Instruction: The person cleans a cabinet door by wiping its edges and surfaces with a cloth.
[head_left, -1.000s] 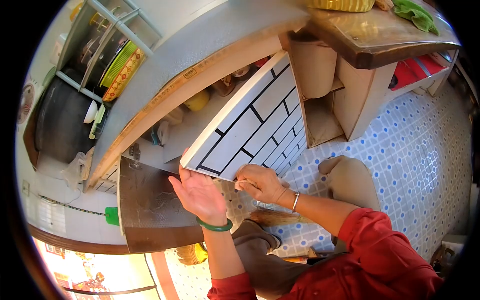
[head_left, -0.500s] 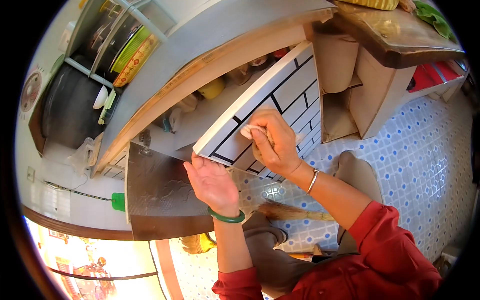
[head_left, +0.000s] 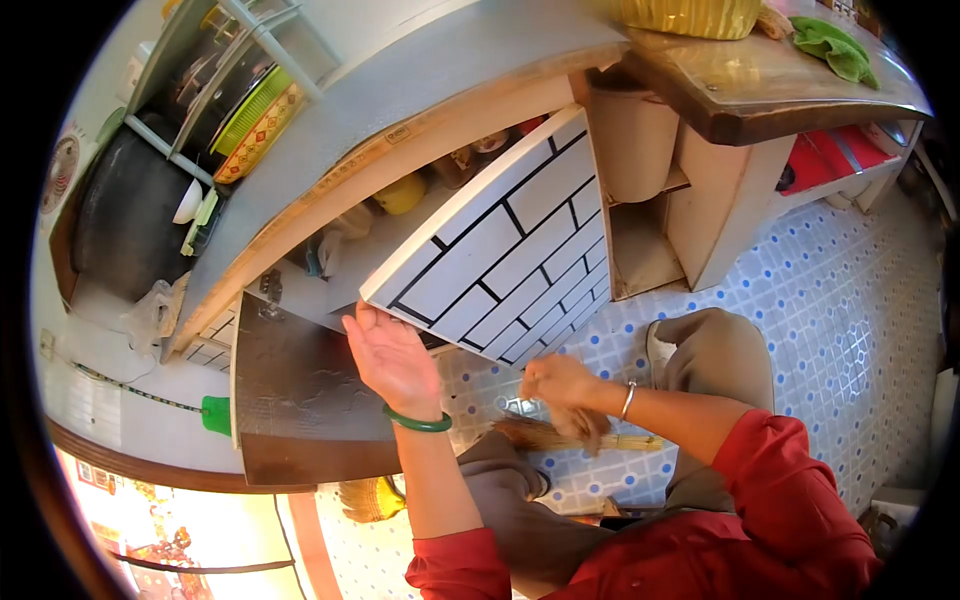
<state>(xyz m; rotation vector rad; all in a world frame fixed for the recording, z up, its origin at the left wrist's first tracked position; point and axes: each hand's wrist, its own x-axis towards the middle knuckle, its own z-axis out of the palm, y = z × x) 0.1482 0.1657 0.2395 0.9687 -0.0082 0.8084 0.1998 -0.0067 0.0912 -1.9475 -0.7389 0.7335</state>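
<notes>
A white cabinet door (head_left: 510,255) with a black brick pattern stands swung out from the counter. My left hand (head_left: 395,360), a green bangle at its wrist, is at the door's near lower corner, palm up and fingers spread, with some fingertips hidden behind the edge. Just below the door's bottom edge, my right hand (head_left: 560,383), with a silver bangle, is closed on a light brown cloth (head_left: 582,425) that hangs down over the broom. The broom (head_left: 540,435) lies on the tiled floor beneath that hand.
A dark cabinet door (head_left: 310,385) stands open at the left. The grey counter (head_left: 330,110) runs above, with a dish rack at the upper left. A wooden tabletop (head_left: 740,85) with a green cloth (head_left: 835,48) juts out at the upper right. My knees are below.
My right hand has moved from the door's patterned face down past its lower edge, and the cloth now hangs from it. My left hand remains at the door corner.
</notes>
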